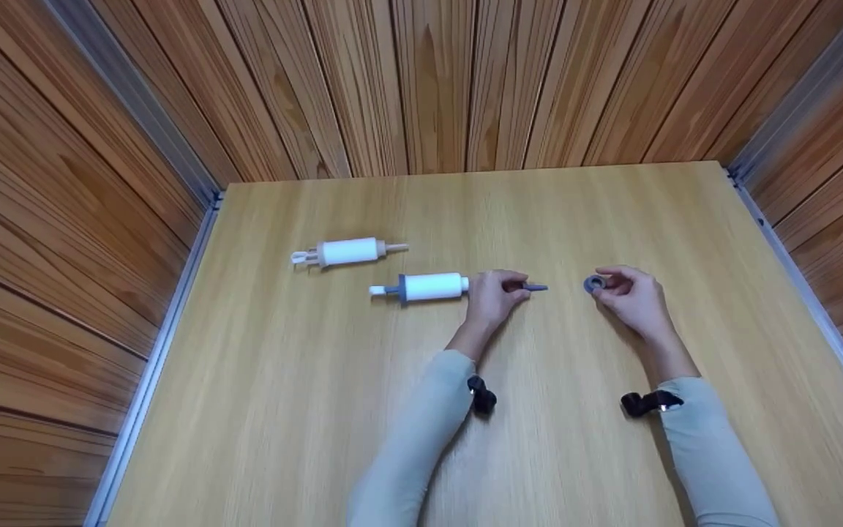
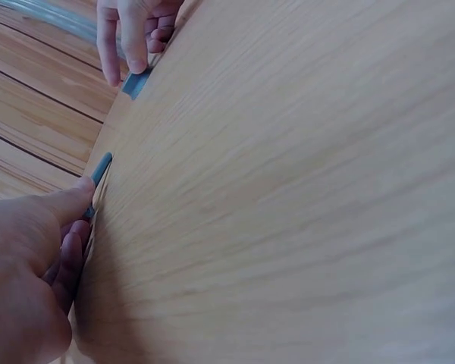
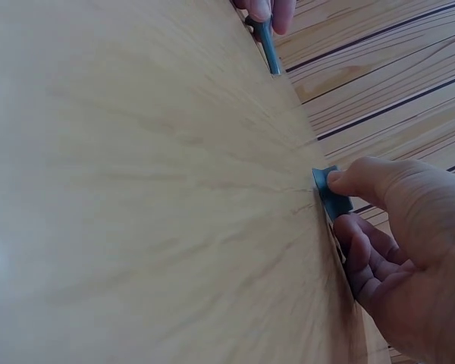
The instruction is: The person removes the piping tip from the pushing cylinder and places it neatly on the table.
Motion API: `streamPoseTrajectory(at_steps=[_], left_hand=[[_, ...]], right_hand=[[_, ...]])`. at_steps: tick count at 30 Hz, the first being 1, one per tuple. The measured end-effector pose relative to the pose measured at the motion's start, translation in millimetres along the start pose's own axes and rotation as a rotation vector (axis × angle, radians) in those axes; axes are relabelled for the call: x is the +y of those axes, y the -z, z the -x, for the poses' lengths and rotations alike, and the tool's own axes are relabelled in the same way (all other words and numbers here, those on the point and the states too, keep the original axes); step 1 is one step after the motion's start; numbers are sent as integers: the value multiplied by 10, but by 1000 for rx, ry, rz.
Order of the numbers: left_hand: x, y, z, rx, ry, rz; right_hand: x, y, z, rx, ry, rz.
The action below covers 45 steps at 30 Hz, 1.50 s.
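In the head view a white cylinder (image 1: 432, 287) lies on the table, with a dark grey flange (image 1: 402, 288) and a white tip at its left end. A thin grey rod (image 1: 536, 288) extends from its right side. My left hand (image 1: 491, 298) pinches this rod between thumb and fingers, covering part of it. Further right, my right hand (image 1: 634, 298) holds a small grey ring (image 1: 588, 285) by its edge, apart from the rod's tip. In the right wrist view the ring (image 3: 334, 196) sits between thumb and fingers, close to the table surface.
A second, similar white cylinder (image 1: 350, 251) with beige end parts lies behind and to the left. The wooden table (image 1: 282, 410) is bordered by metal rails (image 1: 151, 351) at the sides and plank walls (image 1: 436, 88). A black wrist camera (image 1: 483, 399) is strapped on each sleeve.
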<state>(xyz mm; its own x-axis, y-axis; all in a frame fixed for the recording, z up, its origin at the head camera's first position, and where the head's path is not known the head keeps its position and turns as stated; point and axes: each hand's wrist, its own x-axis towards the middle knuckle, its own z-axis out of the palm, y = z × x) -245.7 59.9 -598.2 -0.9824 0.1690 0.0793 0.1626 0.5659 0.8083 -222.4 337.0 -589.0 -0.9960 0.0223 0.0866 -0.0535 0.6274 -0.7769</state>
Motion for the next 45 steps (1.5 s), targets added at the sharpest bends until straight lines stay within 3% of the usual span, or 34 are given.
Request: streamPoseTrajectory(at_steps=[10, 17, 22, 29, 37, 45], left_hand=[[9, -13, 9, -3, 32, 28], [78, 36, -5, 36, 3, 94], [130, 154, 10, 11, -24, 160], [136, 342, -16, -18, -90, 158], [161, 560, -47, -31, -41, 186], [79, 794, -32, -14, -53, 129]], right_hand=[[8, 8, 10, 3, -2, -14], [-6, 26, 17, -11, -36, -29], [-14, 26, 20, -25, -45, -42], [-20, 20, 25, -16, -58, -62], [-13, 37, 28, -11, -57, -79], [-6, 25, 27, -19, -62, -89]])
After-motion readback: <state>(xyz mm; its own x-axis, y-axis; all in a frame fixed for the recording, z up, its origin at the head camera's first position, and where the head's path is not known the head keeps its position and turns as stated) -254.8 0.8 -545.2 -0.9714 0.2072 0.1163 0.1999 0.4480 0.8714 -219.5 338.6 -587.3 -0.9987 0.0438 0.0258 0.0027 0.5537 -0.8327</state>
